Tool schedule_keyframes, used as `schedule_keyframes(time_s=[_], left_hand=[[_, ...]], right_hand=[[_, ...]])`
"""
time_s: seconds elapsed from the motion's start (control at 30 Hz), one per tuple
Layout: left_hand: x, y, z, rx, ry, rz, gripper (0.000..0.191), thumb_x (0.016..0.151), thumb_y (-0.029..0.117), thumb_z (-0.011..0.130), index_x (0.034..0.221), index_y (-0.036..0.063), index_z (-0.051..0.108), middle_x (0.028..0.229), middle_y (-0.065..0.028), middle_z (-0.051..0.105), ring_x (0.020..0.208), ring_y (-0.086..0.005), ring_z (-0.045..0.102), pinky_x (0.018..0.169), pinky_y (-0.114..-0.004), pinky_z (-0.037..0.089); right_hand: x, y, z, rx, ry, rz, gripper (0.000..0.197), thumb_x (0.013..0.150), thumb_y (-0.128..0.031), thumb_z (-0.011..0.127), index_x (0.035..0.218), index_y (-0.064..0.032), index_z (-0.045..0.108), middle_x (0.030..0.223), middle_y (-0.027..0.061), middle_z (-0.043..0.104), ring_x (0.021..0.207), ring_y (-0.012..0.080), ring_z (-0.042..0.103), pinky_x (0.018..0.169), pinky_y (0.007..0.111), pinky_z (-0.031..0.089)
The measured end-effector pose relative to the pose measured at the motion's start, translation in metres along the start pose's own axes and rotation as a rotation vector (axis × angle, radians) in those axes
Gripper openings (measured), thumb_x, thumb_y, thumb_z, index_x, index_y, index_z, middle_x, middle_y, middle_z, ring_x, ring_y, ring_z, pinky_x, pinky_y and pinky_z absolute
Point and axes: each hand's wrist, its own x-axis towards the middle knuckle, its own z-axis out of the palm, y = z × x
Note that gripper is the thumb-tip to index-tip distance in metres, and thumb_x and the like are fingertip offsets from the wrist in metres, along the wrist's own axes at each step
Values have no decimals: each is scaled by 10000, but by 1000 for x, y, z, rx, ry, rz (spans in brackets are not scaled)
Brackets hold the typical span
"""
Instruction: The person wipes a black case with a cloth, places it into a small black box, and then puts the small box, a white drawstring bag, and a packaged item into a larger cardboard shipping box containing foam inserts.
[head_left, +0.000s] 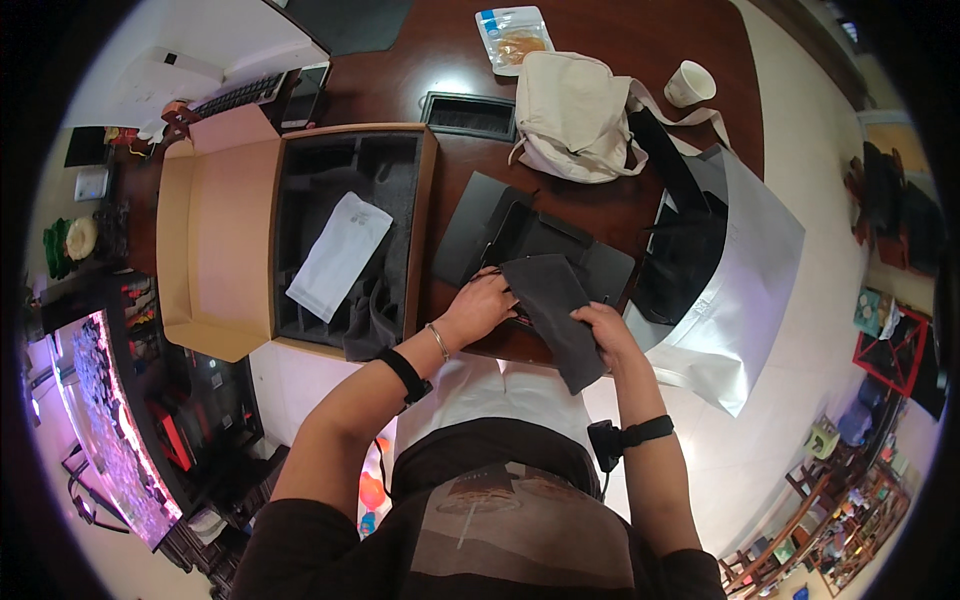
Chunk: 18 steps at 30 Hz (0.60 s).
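A dark grey cloth pouch (555, 315) hangs over the table's near edge, its right side pinched by my right hand (604, 330). My left hand (487, 304) is at the pouch's upper left side, its fingertips partly hidden, so its hold is unclear. Beneath and beyond both hands lies an unfolded black cardboard box (480, 217). To the left, an open brown carton (426, 225) lined with dark foam holds a white packet (341, 251) and a crumpled dark grey cloth (371, 326).
A beige canvas backpack (574, 112) lies at the back, near a paper cup (690, 84) and a clear-fronted packet (514, 41). On the right is a large silvery-white bag (739, 277) with black items inside. A phone (306, 94) and keyboard (240, 94) are back left.
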Motion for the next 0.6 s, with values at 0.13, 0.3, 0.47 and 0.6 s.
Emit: schedule_keyframes(time_s=[0.13,0.3,0.47,0.6], left_hand=[[2,8,-12,3,-22,-10,378,659,132,727,1020,59,642,1232,-131,485,1146,-316,458,962,-397,376],[0,9,-14,-10,-10,25,378,659,137,722,1013,42,635,1234,-136,478,1185,-301,429,994,-390,356],[-9,7,-10,39,17,49,273,665,123,689,917,24,648,1115,-108,543,1108,-271,484,989,-372,363],[-24,-3,-2,23,-43,102,159,672,133,670,786,28,637,905,-81,575,956,-251,535,957,-365,389]], right_hand=[[6,10,4,19,21,29,268,805,-105,575,1040,19,548,927,102,626,789,191,616,736,281,504],[16,16,13,165,112,-52,249,854,-103,555,1069,22,543,973,122,629,845,202,619,784,295,500],[31,20,27,67,207,-169,279,898,-125,533,1121,44,537,1055,123,615,926,194,590,834,293,460],[44,30,30,33,264,-245,294,885,-117,559,1126,49,534,1062,117,609,927,180,575,833,279,443]])
